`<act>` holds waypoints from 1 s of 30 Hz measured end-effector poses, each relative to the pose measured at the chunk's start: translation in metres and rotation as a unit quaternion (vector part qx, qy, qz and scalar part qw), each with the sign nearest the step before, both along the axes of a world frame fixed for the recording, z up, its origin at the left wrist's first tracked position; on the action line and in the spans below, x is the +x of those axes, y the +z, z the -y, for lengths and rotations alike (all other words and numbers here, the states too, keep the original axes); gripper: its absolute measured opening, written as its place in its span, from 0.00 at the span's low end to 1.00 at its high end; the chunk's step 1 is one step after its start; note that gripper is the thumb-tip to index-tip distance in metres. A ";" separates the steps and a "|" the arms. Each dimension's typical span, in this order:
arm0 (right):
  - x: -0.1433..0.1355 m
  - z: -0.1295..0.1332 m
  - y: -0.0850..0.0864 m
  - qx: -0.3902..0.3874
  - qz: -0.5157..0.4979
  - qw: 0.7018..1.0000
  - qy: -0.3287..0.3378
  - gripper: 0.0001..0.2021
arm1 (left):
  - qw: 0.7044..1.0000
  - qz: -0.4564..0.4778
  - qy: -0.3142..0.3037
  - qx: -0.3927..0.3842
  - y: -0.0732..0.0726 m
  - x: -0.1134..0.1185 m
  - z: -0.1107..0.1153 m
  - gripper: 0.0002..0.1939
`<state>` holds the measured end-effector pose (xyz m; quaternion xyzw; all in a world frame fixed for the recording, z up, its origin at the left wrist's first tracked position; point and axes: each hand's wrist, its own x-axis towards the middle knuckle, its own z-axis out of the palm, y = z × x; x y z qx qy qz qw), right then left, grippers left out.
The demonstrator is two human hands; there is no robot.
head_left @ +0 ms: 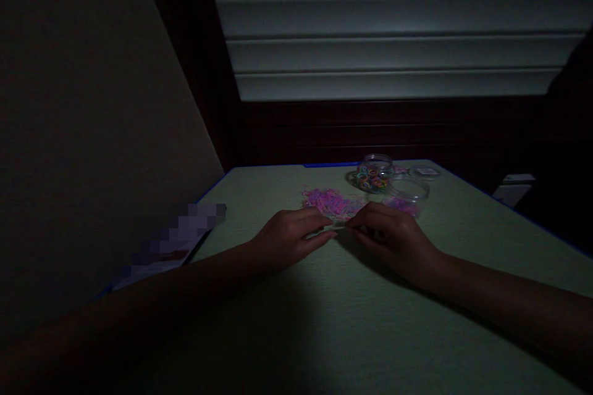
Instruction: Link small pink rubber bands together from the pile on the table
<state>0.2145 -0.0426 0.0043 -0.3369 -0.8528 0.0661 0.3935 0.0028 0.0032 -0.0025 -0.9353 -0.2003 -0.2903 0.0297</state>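
A loose pile of small pink and purple bands (pixel 331 202), apparently rubber bands, lies on the pale green table (pixel 370 333). Just in front of it, my left hand (pixel 293 236) reaches in with thumb and forefinger apart, and I see nothing held between them. Close by on the right, my right hand (pixel 393 239) has its fingertips pinched together. Whatever is in that pinch is too small and dark to make out. Behind my right hand, an open clear jar (pixel 414 188) holds some pink and purple bands.
A second clear jar (pixel 377 166) with multicoloured rings stands farther back. Near it lies a round clear lid (pixel 425 172). Papers or a booklet (pixel 185 241) rest along the left edge. A wall (pixel 92 105) rises at the left, with a slatted shutter (pixel 393 49) beyond the table.
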 end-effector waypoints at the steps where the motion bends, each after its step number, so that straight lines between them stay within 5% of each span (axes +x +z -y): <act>1: 0.000 0.000 0.000 -0.001 0.002 1.000 0.001 0.06 | 1.000 0.002 0.002 0.002 0.000 0.000 0.000 0.11; 11: 0.000 0.001 0.000 0.009 0.008 1.000 -0.003 0.06 | 1.000 -0.011 -0.009 0.027 0.000 -0.001 0.002 0.12; 22: 0.000 0.001 -0.001 -0.001 0.013 1.000 0.003 0.06 | 0.988 -0.041 -0.039 0.144 0.007 -0.001 0.008 0.10; 30: -0.001 0.003 0.001 -0.016 0.018 1.000 0.000 0.06 | 0.988 -0.055 -0.040 0.141 0.007 -0.001 0.007 0.08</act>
